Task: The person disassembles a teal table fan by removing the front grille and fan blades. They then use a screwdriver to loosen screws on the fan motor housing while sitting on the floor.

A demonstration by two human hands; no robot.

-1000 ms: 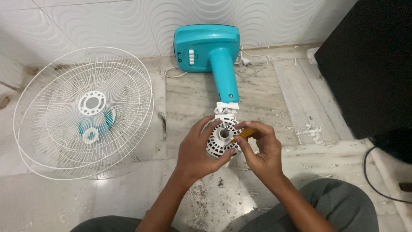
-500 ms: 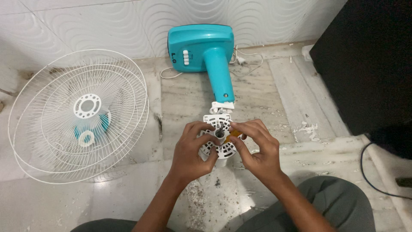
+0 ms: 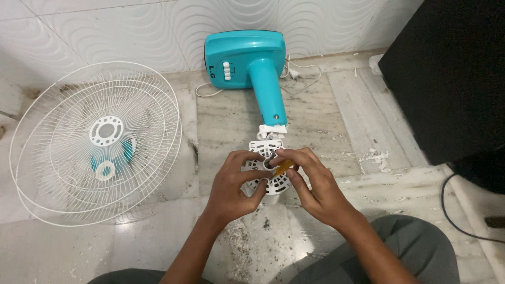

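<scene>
The white slotted motor housing (image 3: 267, 168), cupped in the left hand (image 3: 235, 188), looks rigid, light plastic, best gripped by its rim, while the right hand (image 3: 314, 184) pinches a small orange-handled tool (image 3: 283, 167) just above it.

Upper centre: teal plastic fan stand (image 3: 252, 63). Left: white wire fan guards (image 3: 97, 142). Centre: white slotted motor housing (image 3: 269, 168); wave-patterned white wall tiles (image 3: 105, 31).

Lower half of white motor housing (image 3: 267, 168) is hidden by left hand (image 3: 234, 186) and right hand (image 3: 315, 186). Orange tool (image 3: 284, 166) is mostly covered by fingers (image 3: 294, 158); its tip cannot be made out. Black cabinet (image 3: 452, 73) is cut off by the right edge. Teal blade hub (image 3: 111, 158) is blurred behind the white fan guards (image 3: 97, 142).
</scene>
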